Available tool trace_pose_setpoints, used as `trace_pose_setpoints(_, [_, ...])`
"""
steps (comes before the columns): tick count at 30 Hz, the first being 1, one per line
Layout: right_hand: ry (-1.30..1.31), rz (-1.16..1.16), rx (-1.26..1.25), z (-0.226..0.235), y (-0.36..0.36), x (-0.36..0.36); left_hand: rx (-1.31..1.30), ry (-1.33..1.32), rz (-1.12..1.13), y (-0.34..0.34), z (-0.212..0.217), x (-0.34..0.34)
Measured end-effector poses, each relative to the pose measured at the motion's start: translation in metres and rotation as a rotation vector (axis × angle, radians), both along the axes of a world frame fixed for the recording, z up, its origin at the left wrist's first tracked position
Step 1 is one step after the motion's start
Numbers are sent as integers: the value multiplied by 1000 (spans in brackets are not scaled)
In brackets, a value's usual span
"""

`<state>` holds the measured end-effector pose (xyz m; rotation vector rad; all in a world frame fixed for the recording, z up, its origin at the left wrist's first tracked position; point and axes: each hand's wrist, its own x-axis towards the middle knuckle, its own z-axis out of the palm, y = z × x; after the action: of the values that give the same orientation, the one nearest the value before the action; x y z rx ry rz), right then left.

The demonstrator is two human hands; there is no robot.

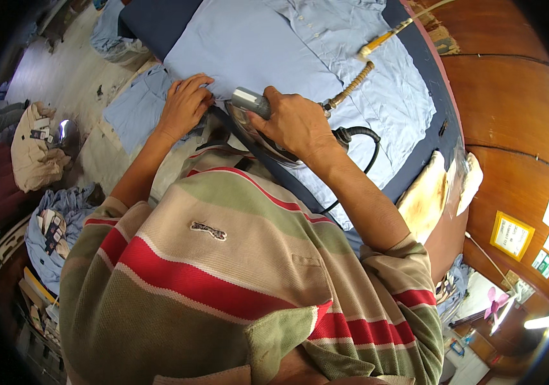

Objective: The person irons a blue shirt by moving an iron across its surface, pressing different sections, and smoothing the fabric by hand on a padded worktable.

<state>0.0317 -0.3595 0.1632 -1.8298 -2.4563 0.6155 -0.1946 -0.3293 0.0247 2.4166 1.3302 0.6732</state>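
Observation:
A light blue shirt (248, 45) is spread over a dark blue padded ironing table. My right hand (297, 125) is closed around the grey handle of a steam iron (250, 101), which is at the near edge of the shirt. A wrapped hose (351, 85) and a black cord run from the iron's rear. At the shirt's near left edge my left hand (189, 106) has its bent fingers closed on the cloth, left of the iron's tip. The iron's soleplate is partly hidden by my right hand.
More blue cloth (138, 102) hangs low at the left, with a beige garment bundle (38, 154) and a blue bundle (56, 234) further out. A scorched pale pad (425, 196) lies at the table's right end. Wooden panelling (512, 96) borders the right side.

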Motion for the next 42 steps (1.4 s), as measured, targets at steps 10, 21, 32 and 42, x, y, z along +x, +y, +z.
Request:
trace_pose_setpoints(10, [75, -360, 47, 1, 25, 43, 107, -57, 67, -1, 9, 6])
trace_pose_setpoints(21, [82, -403, 114, -18, 135, 52, 208, 179, 231, 167, -1, 48])
trace_pose_setpoints(32, [60, -400, 142, -7, 201, -4, -152, 60, 530, 248, -1, 32])
trace_pose_setpoints(42, [14, -283, 174, -16, 235, -28, 100, -124, 398, 259, -22, 25])
